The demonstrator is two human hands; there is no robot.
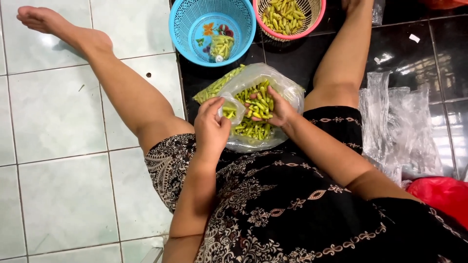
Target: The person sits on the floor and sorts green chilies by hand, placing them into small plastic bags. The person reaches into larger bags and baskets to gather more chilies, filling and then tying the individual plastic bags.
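Green chillies [257, 104] fill the large clear plastic bag [287, 90] open on the dark floor between our knees. Our left hand [212, 127] pinches a small clear bag [229, 111] by its mouth, holding it open and close to the heap; our right hand [278, 109] sits inside the big bag, fingers curled around a clutch of chillies. Farther away stand a blue basket [185, 29] and a pink basket [312, 22] — both holding chillies. Spare clear bags [397, 124] lie to the right, within reach.
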